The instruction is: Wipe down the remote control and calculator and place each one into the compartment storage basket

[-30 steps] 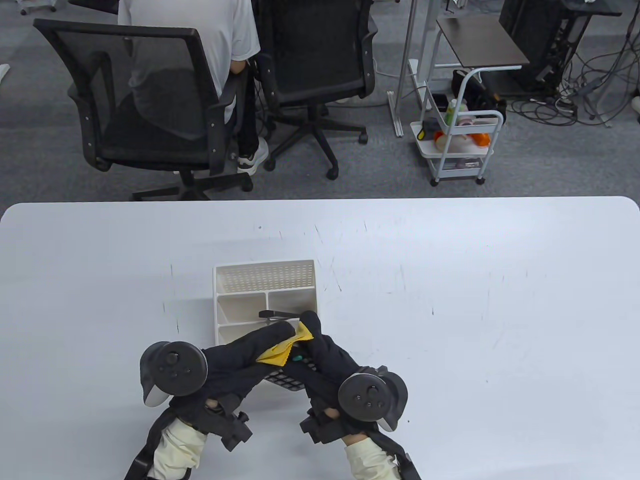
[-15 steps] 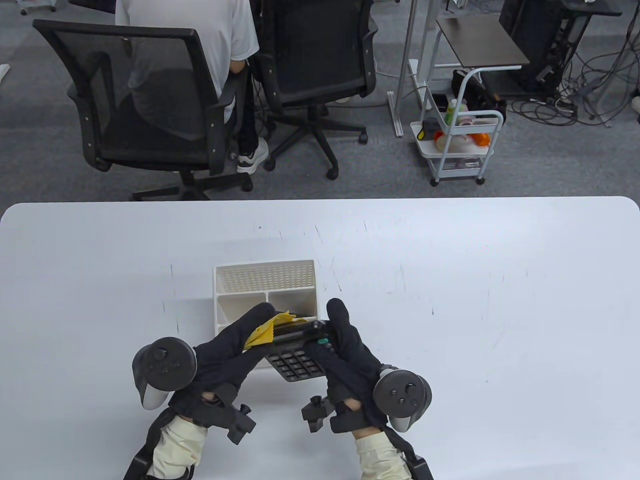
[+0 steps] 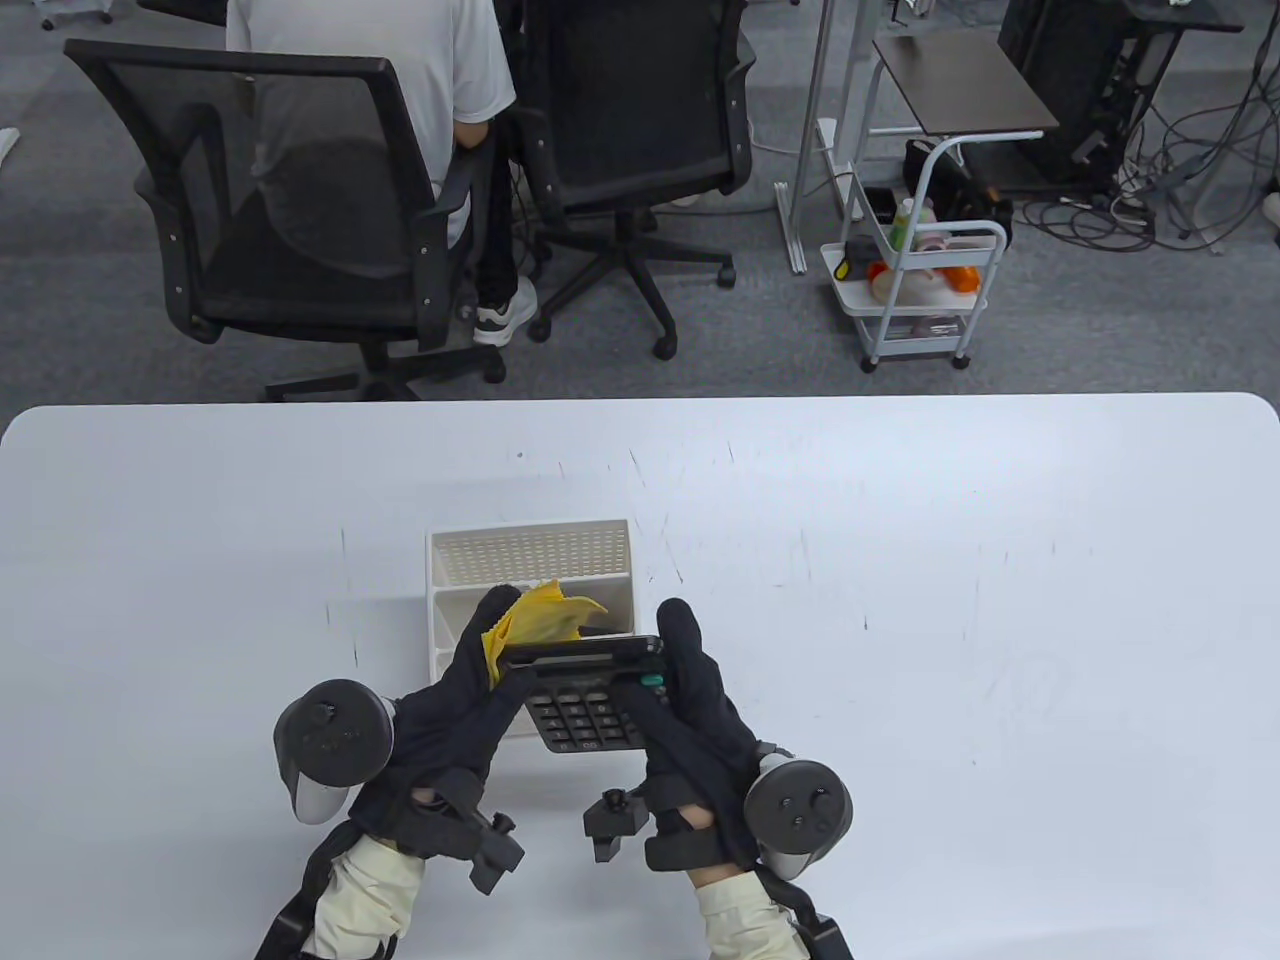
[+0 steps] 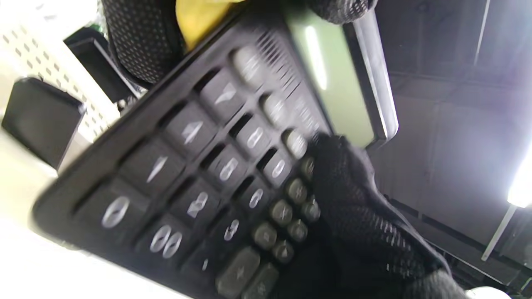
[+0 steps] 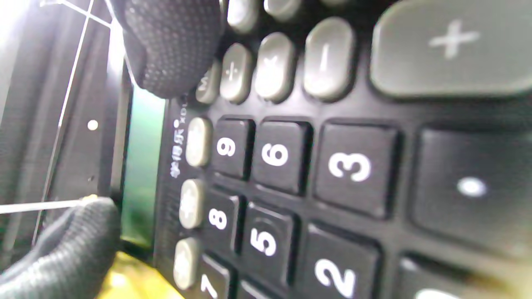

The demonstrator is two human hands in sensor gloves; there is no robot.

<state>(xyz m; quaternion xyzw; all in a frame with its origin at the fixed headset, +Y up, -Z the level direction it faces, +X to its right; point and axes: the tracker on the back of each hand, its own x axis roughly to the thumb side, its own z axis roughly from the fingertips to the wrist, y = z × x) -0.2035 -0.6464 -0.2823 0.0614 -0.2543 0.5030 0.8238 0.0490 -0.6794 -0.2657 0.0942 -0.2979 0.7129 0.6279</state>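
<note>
I hold a black calculator [image 3: 585, 705] tilted up over the near part of the white compartment basket [image 3: 530, 555], its keys facing me. My right hand [image 3: 690, 690] grips its right edge, thumb on the keys [image 5: 174, 45]. My left hand [image 3: 470, 680] pinches a yellow cloth [image 3: 540, 615] against the calculator's upper left corner and back. The keypad fills the left wrist view [image 4: 199, 166] and the right wrist view [image 5: 332, 166]. A dark object [image 4: 41, 120], likely the remote control, stands in the basket, mostly hidden.
The basket has a perforated back wall [image 4: 25, 37] and several compartments, its near ones covered by my hands. Bare white table [image 3: 950, 600] spreads to the right and left. Beyond the far edge stand office chairs, a seated person [image 3: 370, 60] and a small cart [image 3: 920, 280].
The calculator has swung from lying slanted under both hands to upright with keys toward me. The left hand with the cloth slid from its face to the upper left corner; the right hand shifted right.
</note>
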